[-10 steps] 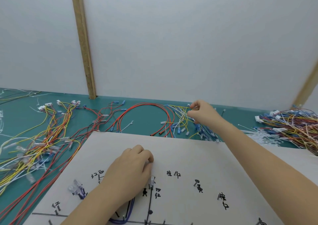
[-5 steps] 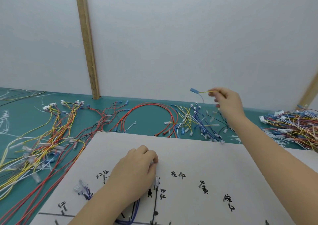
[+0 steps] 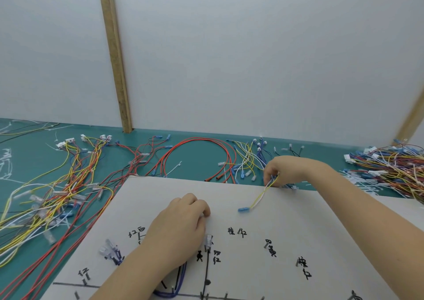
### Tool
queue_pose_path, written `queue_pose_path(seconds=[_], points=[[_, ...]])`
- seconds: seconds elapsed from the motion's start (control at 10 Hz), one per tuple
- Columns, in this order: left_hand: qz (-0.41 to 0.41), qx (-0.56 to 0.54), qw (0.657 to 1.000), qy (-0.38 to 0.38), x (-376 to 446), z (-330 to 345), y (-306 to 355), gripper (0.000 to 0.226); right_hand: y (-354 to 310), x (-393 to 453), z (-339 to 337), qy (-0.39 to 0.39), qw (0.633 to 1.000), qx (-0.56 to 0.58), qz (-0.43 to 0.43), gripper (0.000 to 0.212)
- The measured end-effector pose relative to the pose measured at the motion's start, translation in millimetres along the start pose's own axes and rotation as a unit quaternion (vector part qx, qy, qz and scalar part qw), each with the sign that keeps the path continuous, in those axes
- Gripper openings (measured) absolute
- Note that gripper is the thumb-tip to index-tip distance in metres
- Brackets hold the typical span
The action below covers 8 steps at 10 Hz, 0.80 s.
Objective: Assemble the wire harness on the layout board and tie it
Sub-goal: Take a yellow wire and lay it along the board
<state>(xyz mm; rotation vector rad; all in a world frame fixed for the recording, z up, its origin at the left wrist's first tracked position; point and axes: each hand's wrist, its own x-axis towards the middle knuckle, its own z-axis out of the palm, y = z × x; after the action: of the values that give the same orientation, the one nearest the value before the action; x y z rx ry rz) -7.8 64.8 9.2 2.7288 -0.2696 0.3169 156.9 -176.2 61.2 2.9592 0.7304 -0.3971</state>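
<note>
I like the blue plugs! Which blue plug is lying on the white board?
The blue plug on the yellow-and-white wire held by the right hand. The other blue plugs lie on the green table.

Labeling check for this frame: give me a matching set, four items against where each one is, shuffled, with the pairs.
Items
1. right hand
2. left hand
3. red wire loop
4. blue terminal

Places
A. on the green table beyond the board's far edge
B. lying on the white board, at the end of a yellow and white wire pair
C. at the board's far edge, pinching wire
D. fingers curled, resting mid-board near the handwritten marks

Pairs: 1-C, 2-D, 3-A, 4-B
</note>
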Motion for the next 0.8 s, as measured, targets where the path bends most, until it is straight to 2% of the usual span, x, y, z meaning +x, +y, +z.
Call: queue_pose_path(seconds=[0.1,0.2,0.3,0.4,0.5,0.7,0.8], points=[[-0.003,-0.001,1.0,0.003,1,0,1,0.026,5,4,0,0.206,0.966,0.156,0.002,0.022],[-0.004,0.001,1.0,0.003,0,0,2,0.026,8,8,-3,0.417,0.774,0.475,0.023,0.02],[-0.004,-0.002,1.0,0.001,0,-1,2,0.026,14,11,-3,0.418,0.693,0.582,0.072,0.016],[-0.006,-0.001,1.0,0.002,0,-1,3,0.026,16,10,0,0.395,0.74,0.54,0.078,0.018],[-0.005,-0.001,1.0,0.004,0,-2,3,0.025,11,6,1,0.444,0.726,0.52,0.073,0.019],[-0.003,-0.005,1.0,0.018,1,1,2,0.026,-17,-16,-13,0.41,0.595,0.691,0.019,0.01],[-0.009,-0.015,1.0,0.025,2,2,2,0.026,-38,-42,-20,0.319,0.6,0.733,-0.039,0.011]])
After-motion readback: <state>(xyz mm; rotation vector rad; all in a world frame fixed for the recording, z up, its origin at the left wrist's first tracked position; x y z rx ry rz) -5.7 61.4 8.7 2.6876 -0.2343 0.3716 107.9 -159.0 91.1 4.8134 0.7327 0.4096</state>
